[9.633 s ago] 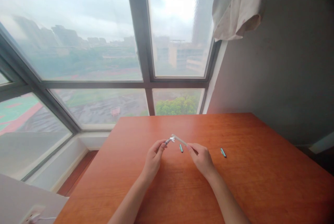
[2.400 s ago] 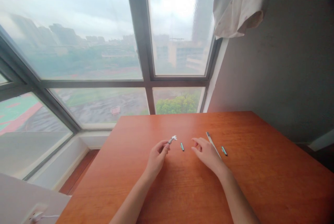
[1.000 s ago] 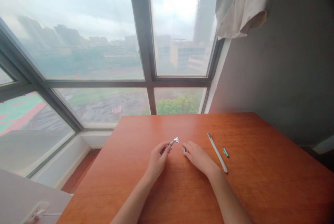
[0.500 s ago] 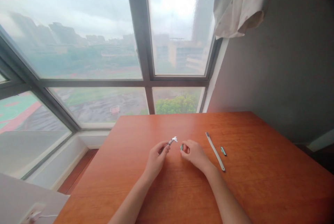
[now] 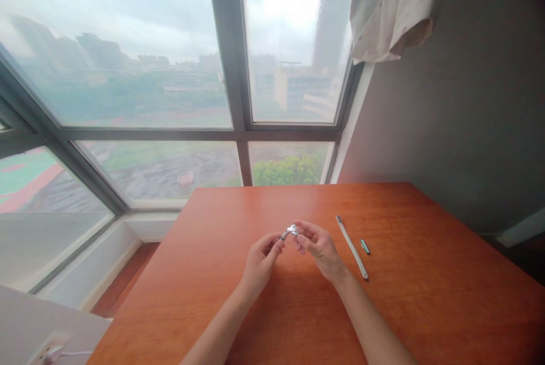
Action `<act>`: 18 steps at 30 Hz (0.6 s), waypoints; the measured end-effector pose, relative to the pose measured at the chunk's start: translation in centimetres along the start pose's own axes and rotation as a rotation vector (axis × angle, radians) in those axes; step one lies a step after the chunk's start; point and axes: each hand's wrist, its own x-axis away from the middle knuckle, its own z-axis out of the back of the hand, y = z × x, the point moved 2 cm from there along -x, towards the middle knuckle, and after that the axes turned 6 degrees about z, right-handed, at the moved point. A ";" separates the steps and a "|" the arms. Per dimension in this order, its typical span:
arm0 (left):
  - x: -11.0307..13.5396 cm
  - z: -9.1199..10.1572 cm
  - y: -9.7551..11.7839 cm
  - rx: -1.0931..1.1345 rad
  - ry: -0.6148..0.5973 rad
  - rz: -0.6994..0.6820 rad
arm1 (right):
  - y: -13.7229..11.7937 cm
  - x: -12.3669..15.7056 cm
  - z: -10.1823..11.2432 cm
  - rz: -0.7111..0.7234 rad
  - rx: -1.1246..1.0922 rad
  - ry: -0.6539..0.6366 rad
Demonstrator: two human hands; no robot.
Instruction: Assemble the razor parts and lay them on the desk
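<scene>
My left hand (image 5: pixel 260 258) is closed around the dark handle of a razor (image 5: pixel 291 230), whose shiny silver head end points up and to the right. At that silver end are the thumb and fingers of my right hand (image 5: pixel 321 248), pinched close around it. A small green-edged razor cartridge was in the right fingers a moment ago; now the fingers hide most of what they hold. To the right of my right hand lies a slim grey-white toothbrush (image 5: pixel 351 248) with a dark head. Beside it is a second small dark-and-green razor cartridge (image 5: pixel 365 247).
The reddish-brown wooden table (image 5: pixel 426 297) spans the area below. Large windows with grey frames (image 5: pixel 238 135) rise behind it. A pale cloth (image 5: pixel 395 19) hangs at the upper right, and a socket with a plugged cable (image 5: pixel 53 353) is at the lower left.
My right hand has brought the cartridge left to the razor's silver end, and the gap between them has closed. The left hand has moved slightly right. The toothbrush and second cartridge stay put.
</scene>
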 end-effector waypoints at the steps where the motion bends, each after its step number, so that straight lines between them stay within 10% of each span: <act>1: 0.0 0.0 -0.1 -0.005 0.001 -0.002 | 0.0 0.0 0.0 0.003 -0.010 0.000; 18: 0.0 0.4 0.2 -0.123 0.008 -0.080 | -0.3 0.1 0.5 0.025 0.000 -0.062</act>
